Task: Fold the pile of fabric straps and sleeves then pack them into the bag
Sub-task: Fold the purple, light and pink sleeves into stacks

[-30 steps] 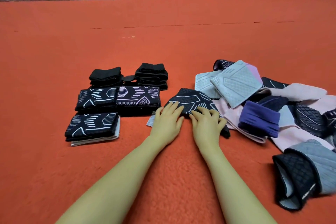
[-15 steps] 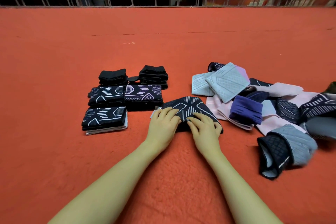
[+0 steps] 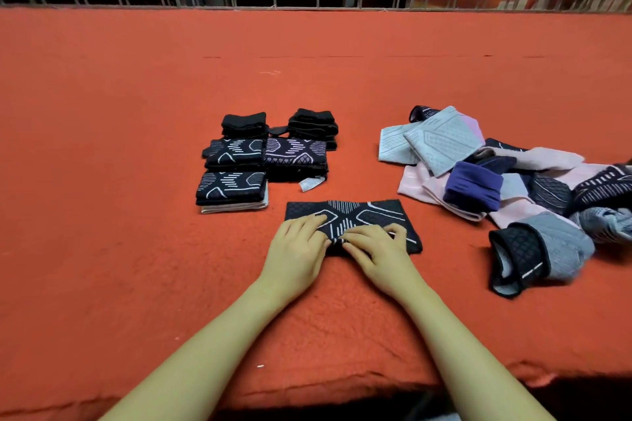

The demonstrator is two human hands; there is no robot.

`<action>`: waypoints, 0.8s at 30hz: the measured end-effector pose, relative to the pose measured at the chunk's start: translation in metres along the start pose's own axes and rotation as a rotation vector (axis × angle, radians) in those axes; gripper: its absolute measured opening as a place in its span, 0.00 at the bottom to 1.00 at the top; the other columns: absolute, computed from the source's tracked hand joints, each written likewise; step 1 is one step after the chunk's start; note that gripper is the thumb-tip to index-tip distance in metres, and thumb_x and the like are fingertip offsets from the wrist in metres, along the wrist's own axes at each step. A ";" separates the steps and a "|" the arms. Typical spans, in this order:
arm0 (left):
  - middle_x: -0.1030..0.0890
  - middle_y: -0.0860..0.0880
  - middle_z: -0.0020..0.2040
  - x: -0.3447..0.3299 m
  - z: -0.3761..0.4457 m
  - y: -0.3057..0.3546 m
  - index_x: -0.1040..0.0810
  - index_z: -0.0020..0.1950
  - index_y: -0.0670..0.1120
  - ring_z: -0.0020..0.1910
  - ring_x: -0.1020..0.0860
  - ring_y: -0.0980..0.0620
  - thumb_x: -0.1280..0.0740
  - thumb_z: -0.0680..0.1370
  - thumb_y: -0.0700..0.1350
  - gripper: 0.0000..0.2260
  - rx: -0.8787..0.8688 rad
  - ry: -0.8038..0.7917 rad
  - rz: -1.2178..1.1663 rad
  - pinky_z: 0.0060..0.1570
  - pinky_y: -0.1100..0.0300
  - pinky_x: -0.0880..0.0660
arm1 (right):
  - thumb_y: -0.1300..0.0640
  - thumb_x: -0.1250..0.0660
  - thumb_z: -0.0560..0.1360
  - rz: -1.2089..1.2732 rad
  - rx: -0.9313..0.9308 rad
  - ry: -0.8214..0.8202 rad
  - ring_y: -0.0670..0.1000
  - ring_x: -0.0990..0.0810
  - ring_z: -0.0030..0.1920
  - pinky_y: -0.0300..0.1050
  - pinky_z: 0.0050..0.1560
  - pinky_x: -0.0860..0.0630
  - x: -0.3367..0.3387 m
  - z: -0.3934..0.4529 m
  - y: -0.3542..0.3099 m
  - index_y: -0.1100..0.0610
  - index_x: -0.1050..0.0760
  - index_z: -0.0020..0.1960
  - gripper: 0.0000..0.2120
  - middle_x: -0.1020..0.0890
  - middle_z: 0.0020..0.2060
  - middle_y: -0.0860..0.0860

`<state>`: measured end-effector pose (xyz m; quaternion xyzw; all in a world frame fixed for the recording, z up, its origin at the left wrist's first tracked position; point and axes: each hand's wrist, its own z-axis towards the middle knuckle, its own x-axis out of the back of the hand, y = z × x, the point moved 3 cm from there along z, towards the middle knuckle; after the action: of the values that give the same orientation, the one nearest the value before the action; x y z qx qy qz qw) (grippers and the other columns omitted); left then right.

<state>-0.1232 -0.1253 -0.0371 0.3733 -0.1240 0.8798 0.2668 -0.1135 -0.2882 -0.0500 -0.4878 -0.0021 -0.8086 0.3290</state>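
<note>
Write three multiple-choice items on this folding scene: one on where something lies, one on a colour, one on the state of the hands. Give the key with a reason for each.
1. Where does the unfolded pile lie, relative to the patterned sleeve under the hands?
A. To its right
B. To its left
C. On top of it

2. What colour is the surface that everything lies on?
A. Green
B. Orange-red
C. White

3. What are the left hand and right hand doing?
A. Both are raised in the air
B. Both rest on the patterned sleeve
C. Each holds a bag

Key:
1 A, since the loose pink, grey and purple pieces lie right of the sleeve, while the folded stacks lie to the left.
2 B, since the carpet-like cover is orange-red throughout.
3 B, since the fingers of both hands lie on the sleeve's near edge, and no bag is in view.
</note>
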 end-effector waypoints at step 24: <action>0.55 0.50 0.79 -0.066 0.047 0.034 0.52 0.78 0.57 0.77 0.58 0.47 0.53 0.82 0.58 0.24 0.418 -0.770 -0.088 0.74 0.45 0.60 | 0.46 0.33 0.74 -0.424 -0.635 0.007 0.63 0.34 0.65 0.55 0.61 0.45 0.022 -0.001 0.057 0.65 0.24 0.56 0.23 0.30 0.67 0.62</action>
<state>-0.0769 -0.1981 -0.0529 0.7249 -0.0177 0.6705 0.1572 -0.0904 -0.3446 -0.0510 -0.5515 0.1488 -0.8207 -0.0132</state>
